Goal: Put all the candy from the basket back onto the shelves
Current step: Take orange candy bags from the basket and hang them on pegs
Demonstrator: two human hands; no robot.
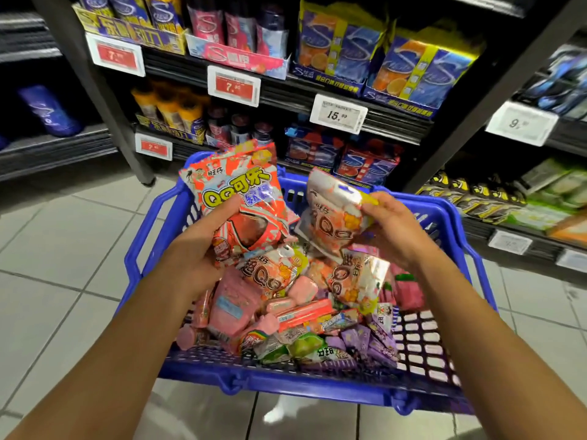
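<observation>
Blue basket (149, 239) sits mid-frame, piled with candy (305, 315). My left hand (203, 246) grips an orange QQ bag (241, 198) at centre; my right hand (394, 230) pinches a pale bag (333, 211) beside it (both above the pile). Shelves (286, 93) fill the upper frame.

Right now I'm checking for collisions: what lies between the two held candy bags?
Head view: nothing between the red cola bag and white gummy bag; the blue basket's far wall shows through.
</observation>
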